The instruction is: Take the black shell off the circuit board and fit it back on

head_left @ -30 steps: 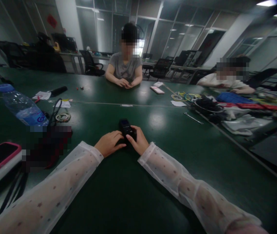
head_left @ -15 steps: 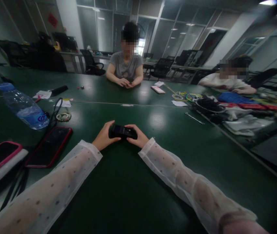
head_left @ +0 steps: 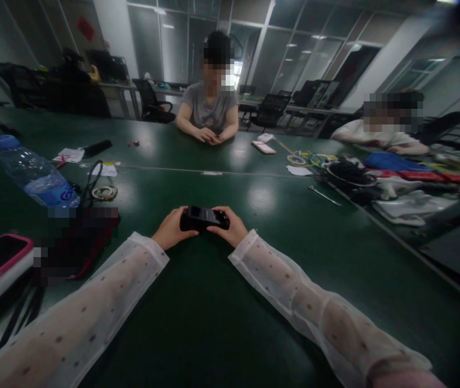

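Observation:
A small black handheld device with a dark screen on its left part and small light marks beside it is gripped at both ends, just above or on the green tabletop; I cannot tell if it touches. My left hand is closed round its left end, thumb along the near edge. Round the right end is my right hand, also closed, its thumb on the near side. Both forearms wear sheer white dotted sleeves.
To the left are a water bottle, a red-edged phone partly blurred out, a pink-cased phone and a beaded bracelet. A wrench and piled cables lie to the right. Two people sit across the green table.
The black device has tilted a little in my hands, its upper face catching the light differently. The view has shifted slightly; both hands keep their hold.

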Demonstrator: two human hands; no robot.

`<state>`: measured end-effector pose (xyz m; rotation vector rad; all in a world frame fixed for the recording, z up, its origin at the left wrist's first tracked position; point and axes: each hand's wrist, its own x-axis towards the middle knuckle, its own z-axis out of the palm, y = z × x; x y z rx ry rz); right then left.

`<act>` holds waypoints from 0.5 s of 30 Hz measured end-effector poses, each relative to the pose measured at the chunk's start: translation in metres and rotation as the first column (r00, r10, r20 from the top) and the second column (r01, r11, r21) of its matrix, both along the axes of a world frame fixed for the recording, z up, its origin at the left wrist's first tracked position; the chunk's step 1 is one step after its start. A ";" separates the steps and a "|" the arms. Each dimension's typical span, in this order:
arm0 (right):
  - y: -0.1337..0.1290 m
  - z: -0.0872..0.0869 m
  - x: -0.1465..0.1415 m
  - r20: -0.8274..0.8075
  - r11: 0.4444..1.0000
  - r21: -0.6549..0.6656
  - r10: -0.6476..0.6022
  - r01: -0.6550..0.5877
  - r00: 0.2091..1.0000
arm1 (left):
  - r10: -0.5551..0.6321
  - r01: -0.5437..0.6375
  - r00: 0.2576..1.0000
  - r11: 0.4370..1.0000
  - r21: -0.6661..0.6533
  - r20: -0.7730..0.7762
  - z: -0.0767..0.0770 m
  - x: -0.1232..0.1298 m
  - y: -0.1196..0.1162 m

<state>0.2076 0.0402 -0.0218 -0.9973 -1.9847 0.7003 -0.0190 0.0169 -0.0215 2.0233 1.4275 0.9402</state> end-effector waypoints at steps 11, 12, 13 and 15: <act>-0.001 0.000 0.001 -0.245 0.944 0.071 -0.297 0.323 0.923 | -0.040 0.040 0.999 0.999 0.009 -0.014 0.003 0.000 -0.001; 0.001 -0.001 0.002 -0.255 0.926 0.076 -0.341 0.371 0.905 | -0.036 0.036 0.999 0.999 0.002 -0.018 0.004 0.001 -0.002; 0.004 -0.003 0.004 -0.259 0.907 0.081 -0.382 0.414 0.887 | -0.034 0.034 0.999 0.999 -0.008 -0.022 0.005 0.001 -0.002; 0.009 -0.007 0.006 -0.247 0.875 0.083 -0.445 0.476 0.861 | -0.035 0.034 0.999 0.999 -0.023 -0.029 0.006 0.000 -0.003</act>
